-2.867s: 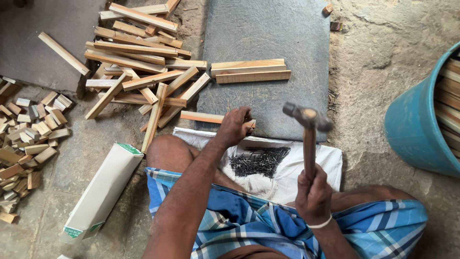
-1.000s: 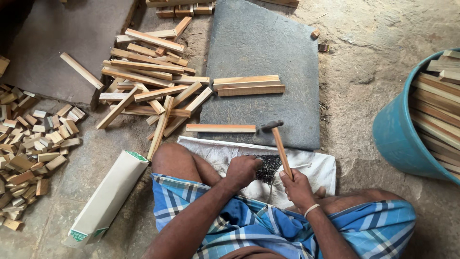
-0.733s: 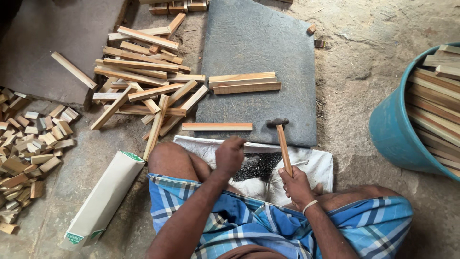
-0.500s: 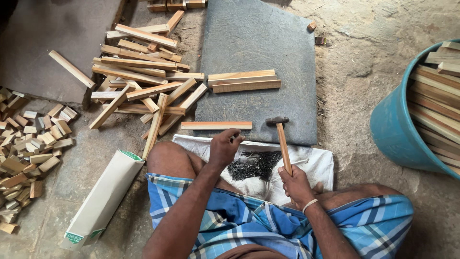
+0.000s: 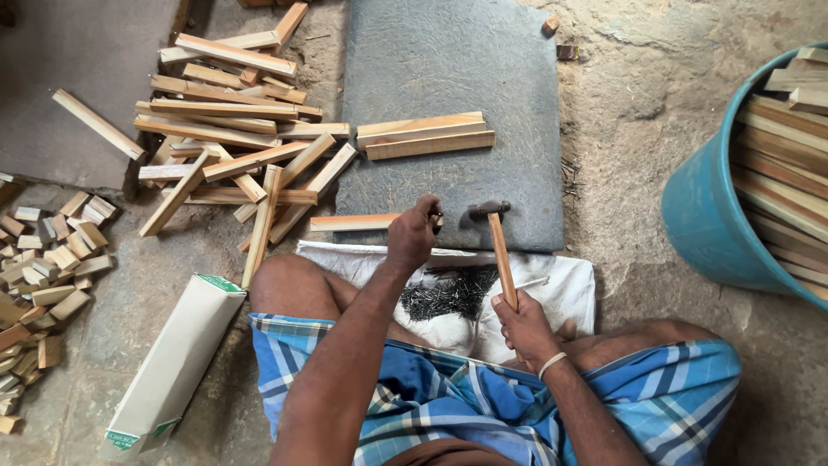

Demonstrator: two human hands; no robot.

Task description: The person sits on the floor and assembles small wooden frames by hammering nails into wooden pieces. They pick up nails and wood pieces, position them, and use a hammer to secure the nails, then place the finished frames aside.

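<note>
On the grey slab (image 5: pixel 457 78) before the seated person, the left hand (image 5: pixel 412 235) pinched something too small to make out at the end of a wood strip (image 5: pixel 354 223), covering that end. The right hand (image 5: pixel 522 324) gripped a hammer (image 5: pixel 498 250), its head resting on the slab just beside; nails (image 5: pixel 448 298) lay dark and blurred on white cloth (image 5: pixel 561 280).

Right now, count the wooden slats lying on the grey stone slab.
4: three slats sit side by side mid-slab, and one slat lies at the near edge under the left hand.

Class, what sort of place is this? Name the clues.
Probably an informal floor-level woodworking spot: a hammer in the right hand, a pile of nails, and cut wooden slats.
</note>
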